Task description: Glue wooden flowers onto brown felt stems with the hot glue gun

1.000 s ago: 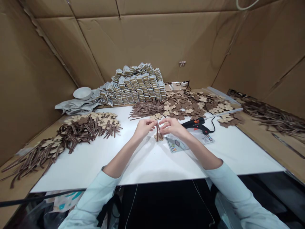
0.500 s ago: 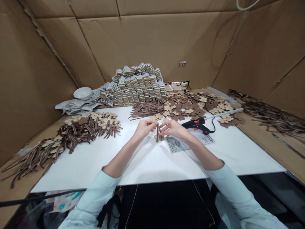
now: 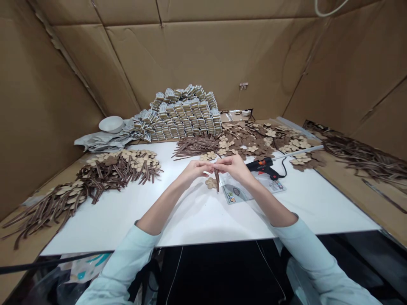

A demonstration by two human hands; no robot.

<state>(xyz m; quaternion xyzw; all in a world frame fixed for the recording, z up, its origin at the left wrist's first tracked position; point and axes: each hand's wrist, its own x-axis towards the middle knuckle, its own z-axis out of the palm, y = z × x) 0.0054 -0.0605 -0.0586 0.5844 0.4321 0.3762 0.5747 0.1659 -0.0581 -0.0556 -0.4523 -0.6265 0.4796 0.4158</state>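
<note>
Two-handed work on a strip at a white table (image 3: 190, 220). The person's right hand (image 3: 235, 167) grasps the upper end of a brown strip (image 3: 218, 181) between thumb and fingers; the rest hangs down toward the table. The left hand (image 3: 193, 170) is curled, its fingertips meeting those of the right at the same upper end; from here one cannot tell whether it pinches the strip too. Just below the fingers, a pale flower (image 3: 210, 183) lies flat on the table, the hanging strip beside its right edge; whether the two touch is unclear.

Step in hand, as judged: lining up or folding the strip at its top. The next move seems to call for a firm pinch there by one hand, leaving the other free, and for care that the loose end does not push the flower aside.

Surroundings: to the right, a glue gun (image 3: 262, 163), held by neither hand, and a printed card (image 3: 237, 192), partly under the right forearm. Behind the hands, a bundle of strips (image 3: 195, 146) and a spread of flowers (image 3: 257, 142).
</note>
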